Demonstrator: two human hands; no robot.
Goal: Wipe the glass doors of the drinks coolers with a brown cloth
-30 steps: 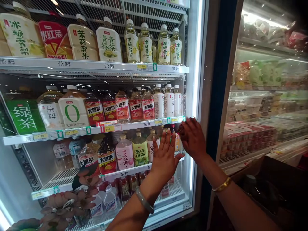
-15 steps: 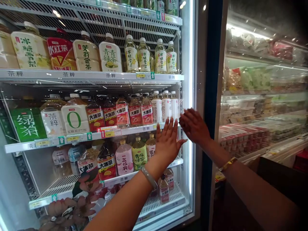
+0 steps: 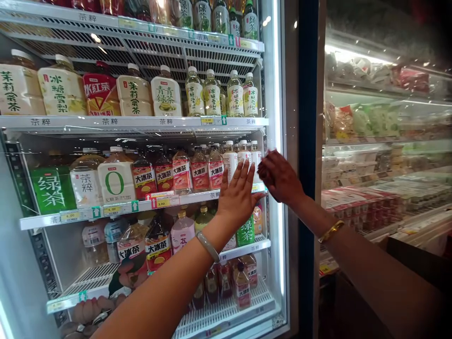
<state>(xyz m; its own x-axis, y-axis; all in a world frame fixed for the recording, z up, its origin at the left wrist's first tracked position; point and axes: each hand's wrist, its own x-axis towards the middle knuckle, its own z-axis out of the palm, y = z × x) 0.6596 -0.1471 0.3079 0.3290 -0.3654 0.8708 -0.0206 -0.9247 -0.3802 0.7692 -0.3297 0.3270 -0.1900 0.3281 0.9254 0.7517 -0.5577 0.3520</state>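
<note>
My left hand (image 3: 236, 194) is spread out with its palm toward the glass door of a drinks fridge (image 3: 289, 263); a pale bangle (image 3: 208, 246) circles its wrist. My right hand (image 3: 282, 178) is at the door's lit right edge, a little to the right of the left one. Its fingers are bent together, and what they hold, if anything, is hidden. The right wrist wears a gold bracelet (image 3: 331, 230). Behind the glass, white-labelled bottles (image 3: 230, 157) and peach-labelled tea bottles (image 3: 216, 165) line the shelf nearest both hands. A green-labelled bottle (image 3: 246, 231) stands below the left hand.
Large bottles (image 3: 63, 89) fill the shelf above, and small red-labelled ones (image 3: 242, 287) stand at the bottom. A dark upright post (image 3: 306, 141) separates the fridge from open chilled shelves (image 3: 381, 141) of packaged food at right. Reflections cover the lower left glass.
The view has tilted up, so the shelves appear lower. My left hand has shifted left and up across the glass, uncovering the green-labelled bottle. My right hand appears slightly higher.
</note>
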